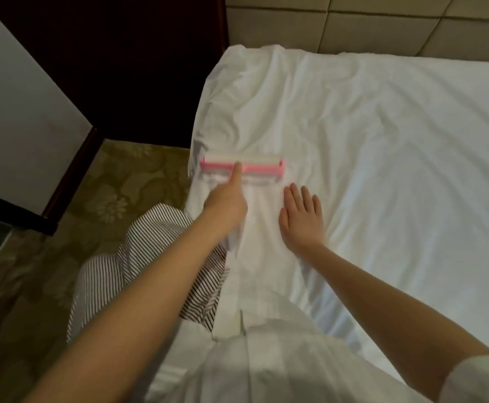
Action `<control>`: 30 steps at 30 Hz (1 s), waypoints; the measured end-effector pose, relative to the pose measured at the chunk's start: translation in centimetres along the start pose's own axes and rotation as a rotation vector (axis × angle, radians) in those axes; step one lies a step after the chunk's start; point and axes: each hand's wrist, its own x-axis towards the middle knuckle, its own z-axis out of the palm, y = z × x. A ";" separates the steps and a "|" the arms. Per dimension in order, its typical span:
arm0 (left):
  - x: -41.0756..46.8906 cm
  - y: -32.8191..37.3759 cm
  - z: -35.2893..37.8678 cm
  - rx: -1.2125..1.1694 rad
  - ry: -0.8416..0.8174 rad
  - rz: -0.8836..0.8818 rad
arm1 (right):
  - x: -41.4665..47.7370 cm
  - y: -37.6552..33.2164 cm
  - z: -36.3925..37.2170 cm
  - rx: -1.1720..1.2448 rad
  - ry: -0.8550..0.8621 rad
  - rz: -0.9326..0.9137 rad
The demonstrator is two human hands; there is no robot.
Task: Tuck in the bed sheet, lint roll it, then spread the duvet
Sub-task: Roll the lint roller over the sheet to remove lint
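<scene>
Head view showed the left hand (226,205) gripping the lint roller (242,167) by the bed's side edge, right hand (301,216) spread flat on the sheet (383,141) — loose wrinkles could bunch under it, dragging the tuck free.

Nothing here can be read. The pink lint roller (262,169) on the bed sheet (383,141) shows no legible label or brand.
</scene>
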 end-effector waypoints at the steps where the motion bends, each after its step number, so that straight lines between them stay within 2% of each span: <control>1: 0.9 0.6 -0.2 0.018 0.018 0.001 | -0.5 -0.1 0.3 0.004 0.000 -0.002; 5: -0.3 2.7 0.5 0.013 0.031 -0.030 | -1.3 0.0 0.9 0.019 0.047 -0.009; 11: -8.9 -1.0 0.7 0.027 -0.192 -0.062 | -1.4 -0.1 0.8 0.026 0.040 -0.045; 15: -5.3 0.5 -0.9 0.077 -0.109 -0.030 | -1.8 -0.2 0.8 0.056 0.067 -0.009; 19: 0.1 2.6 -1.3 0.014 -0.013 -0.004 | -2.6 0.0 1.0 0.061 0.061 0.022; 22: -0.7 2.1 -1.4 0.003 -0.053 -0.011 | -2.3 -0.1 1.1 0.054 0.061 0.048; 28: -8.9 -2.5 0.4 0.079 -0.234 -0.047 | -2.1 -0.3 1.3 0.023 0.061 0.009; 30: -8.2 -2.3 -0.1 0.071 -0.219 -0.043 | -2.3 -0.2 1.2 0.039 0.067 -0.002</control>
